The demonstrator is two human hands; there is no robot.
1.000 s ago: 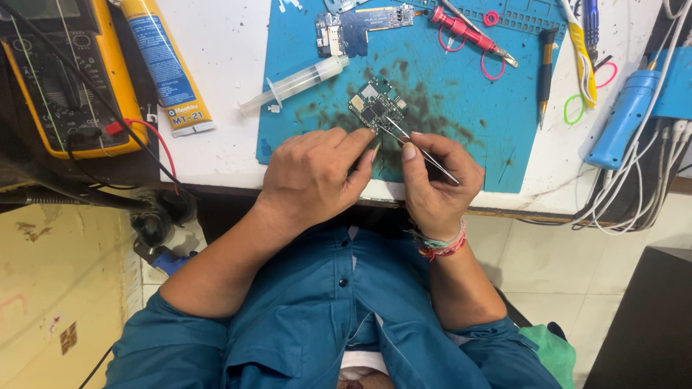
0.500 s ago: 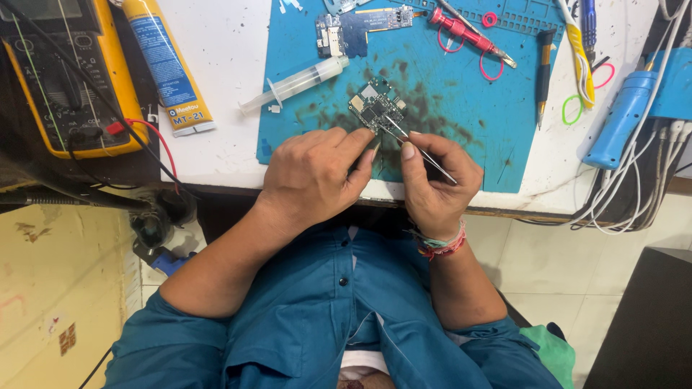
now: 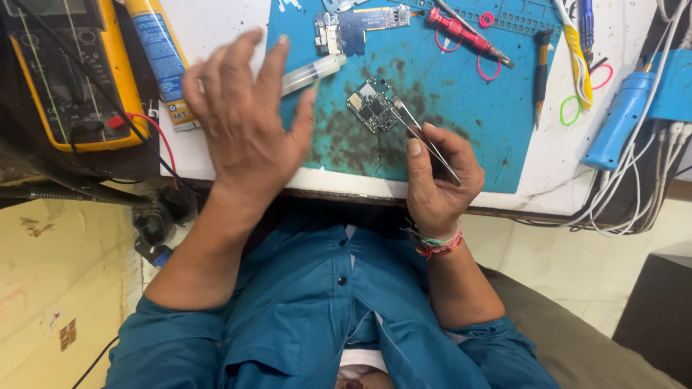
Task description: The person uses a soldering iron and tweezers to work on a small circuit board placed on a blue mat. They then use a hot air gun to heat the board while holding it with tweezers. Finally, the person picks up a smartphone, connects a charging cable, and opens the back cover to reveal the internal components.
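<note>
Left hand [image 3: 245, 122] lifted off the small circuit board [image 3: 373, 105] – fingers spread, empty – right hand [image 3: 440, 176] pinching tweezers [image 3: 425, 138] mid-frame

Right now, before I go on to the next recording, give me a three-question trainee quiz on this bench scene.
1. True or false: the left hand rests on the small circuit board.
2. What does the right hand hold? A tweezers B syringe C red screwdriver
3. What colour is the mat under the board?

Key: 1 false, it is lifted, fingers spread, left of the board. 2 A, tweezers. 3 blue.
</note>
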